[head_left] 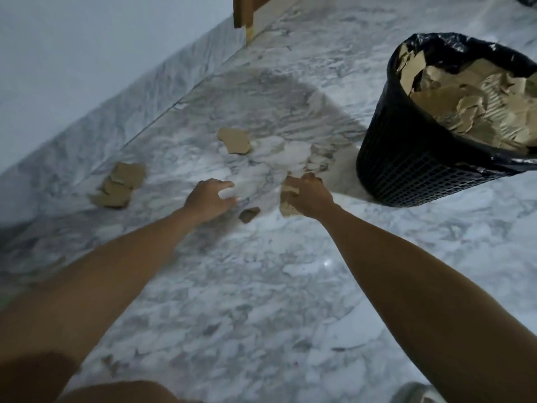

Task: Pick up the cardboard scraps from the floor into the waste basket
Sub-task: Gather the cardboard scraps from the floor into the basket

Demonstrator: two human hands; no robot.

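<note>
My right hand (311,197) grips a brown cardboard scrap (288,196) just above the marble floor. My left hand (209,199) reaches forward beside it with fingers spread and holds nothing. A small dark scrap (249,214) lies between the two hands. Further off lie a flat scrap (234,140), a pile of scraps (119,186) near the wall on the left, and a faint scrap (321,159) in front of my right hand. The black mesh waste basket (406,164) with a black liner stands at the right, filled with cardboard pieces (476,97).
A marble skirting and a pale wall (87,53) run along the left. A wooden furniture leg (244,13) stands at the top. My knees fill the bottom left corner. A tiny scrap (112,363) lies near them.
</note>
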